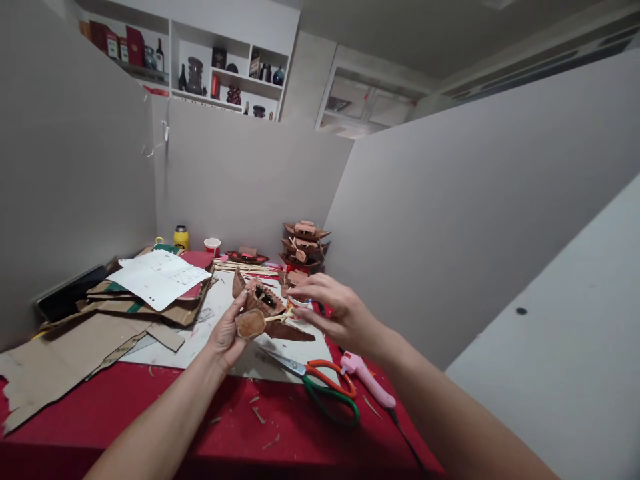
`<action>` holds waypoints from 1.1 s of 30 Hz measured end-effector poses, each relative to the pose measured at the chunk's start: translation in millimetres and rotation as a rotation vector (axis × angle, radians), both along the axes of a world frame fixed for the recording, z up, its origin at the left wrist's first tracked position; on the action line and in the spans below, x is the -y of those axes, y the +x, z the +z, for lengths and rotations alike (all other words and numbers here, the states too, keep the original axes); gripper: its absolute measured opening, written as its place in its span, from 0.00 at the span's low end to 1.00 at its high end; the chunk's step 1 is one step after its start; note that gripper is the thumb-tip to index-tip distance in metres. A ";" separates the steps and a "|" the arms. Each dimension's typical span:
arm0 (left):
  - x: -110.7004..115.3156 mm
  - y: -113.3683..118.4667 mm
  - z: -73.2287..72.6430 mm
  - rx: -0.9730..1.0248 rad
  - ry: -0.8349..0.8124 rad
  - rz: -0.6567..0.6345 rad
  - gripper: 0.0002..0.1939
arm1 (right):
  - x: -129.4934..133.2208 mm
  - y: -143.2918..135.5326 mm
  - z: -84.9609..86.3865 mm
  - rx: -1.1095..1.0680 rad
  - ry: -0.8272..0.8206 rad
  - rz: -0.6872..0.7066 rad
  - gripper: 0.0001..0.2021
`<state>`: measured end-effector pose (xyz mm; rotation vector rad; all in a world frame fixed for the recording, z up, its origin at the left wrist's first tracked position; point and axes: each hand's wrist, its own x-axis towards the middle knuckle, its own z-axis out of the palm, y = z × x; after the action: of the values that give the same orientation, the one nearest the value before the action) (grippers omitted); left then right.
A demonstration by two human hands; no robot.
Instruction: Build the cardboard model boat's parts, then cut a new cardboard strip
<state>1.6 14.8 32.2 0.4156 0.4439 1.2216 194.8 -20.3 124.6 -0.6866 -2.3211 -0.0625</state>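
Note:
My left hand (229,333) is closed around a small brown piece (251,324) with a flat, many-sided face and a thin pale stick (278,317) running out to the right. Close behind it is a brown piece with a notched edge and a dark opening (267,299); whether my fingers also hold that one is unclear. My right hand (336,308) reaches in from the right, its thumb and fingers apart near the stick's far end. Anything between those fingertips is too small to make out. A dark brown curved piece (293,332) lies beneath on the white board.
Scissors (320,377) with orange and green handles and a pink glue gun (367,380) lie near the front. Cardboard (95,340) and papers (159,277) are piled left. Behind are stacked brown model boats (306,243), a paper cup (213,247) and a yellow bottle (181,237).

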 end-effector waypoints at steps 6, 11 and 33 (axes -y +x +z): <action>-4.8 -2.8 -6.3 0.010 -0.026 -0.001 0.17 | -3.3 18.7 -12.0 -0.292 -0.462 -0.195 0.13; -4.6 -2.8 -6.4 0.059 -0.002 -0.017 0.15 | -8.9 12.7 -22.5 -0.300 -0.736 -0.113 0.17; -0.9 -3.5 -6.4 0.221 0.078 -0.128 0.22 | -13.2 -7.7 -22.3 -0.508 -1.085 0.035 0.14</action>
<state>-2.0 15.7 25.8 0.3653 0.1779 1.1478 187.0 -7.1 102.3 -1.0011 -1.7272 1.3015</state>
